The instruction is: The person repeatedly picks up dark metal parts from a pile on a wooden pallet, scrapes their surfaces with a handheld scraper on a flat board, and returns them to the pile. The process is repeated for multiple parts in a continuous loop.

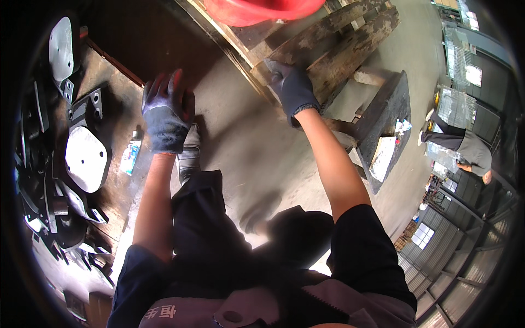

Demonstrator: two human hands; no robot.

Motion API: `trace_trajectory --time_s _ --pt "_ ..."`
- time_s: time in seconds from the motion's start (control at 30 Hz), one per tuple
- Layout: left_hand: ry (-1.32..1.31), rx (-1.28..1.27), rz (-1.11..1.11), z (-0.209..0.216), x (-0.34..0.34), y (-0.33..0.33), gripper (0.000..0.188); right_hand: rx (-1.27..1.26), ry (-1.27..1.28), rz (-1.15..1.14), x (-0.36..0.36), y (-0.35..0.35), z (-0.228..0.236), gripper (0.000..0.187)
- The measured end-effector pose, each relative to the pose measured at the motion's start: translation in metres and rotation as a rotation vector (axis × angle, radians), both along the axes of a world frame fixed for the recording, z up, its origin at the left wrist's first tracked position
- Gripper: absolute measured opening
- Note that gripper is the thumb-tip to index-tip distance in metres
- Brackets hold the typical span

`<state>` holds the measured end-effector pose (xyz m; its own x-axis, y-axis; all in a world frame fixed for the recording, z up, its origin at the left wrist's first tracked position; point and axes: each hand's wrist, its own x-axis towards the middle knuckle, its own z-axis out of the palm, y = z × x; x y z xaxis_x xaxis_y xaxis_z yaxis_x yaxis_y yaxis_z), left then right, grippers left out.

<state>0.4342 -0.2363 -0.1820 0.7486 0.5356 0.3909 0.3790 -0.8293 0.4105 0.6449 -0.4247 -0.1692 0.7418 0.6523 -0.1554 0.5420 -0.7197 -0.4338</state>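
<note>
My left hand, in a dark grey work glove, is at the edge of the brown workbench. Its fingers are spread and nothing shows in them. A small white and blue tube with a dark cap lies on the bench beside that wrist. My right hand, gloved alike, is over the near end of a weathered wooden pallet. Its fingers bend down and away, largely hidden, so whether they hold anything does not show.
Black metal brackets and pale flat plates crowd the bench at left. A red basin sits on the pallet. To the right, a dark board carries a white paper. Another person stands farther off beside wire cages.
</note>
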Motion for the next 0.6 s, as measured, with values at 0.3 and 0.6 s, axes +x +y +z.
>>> trace_trajectory --time_s 0.3,0.6 --pt "0.04 -0.031 0.013 -0.001 -0.001 -0.001 0.044 -0.006 -0.261 0.113 0.009 0.007 0.007 0.014" --pt "0.043 -0.08 -0.019 0.001 0.0 0.002 0.044 -0.46 -0.916 0.625 0.008 -0.002 -0.028 0.009"
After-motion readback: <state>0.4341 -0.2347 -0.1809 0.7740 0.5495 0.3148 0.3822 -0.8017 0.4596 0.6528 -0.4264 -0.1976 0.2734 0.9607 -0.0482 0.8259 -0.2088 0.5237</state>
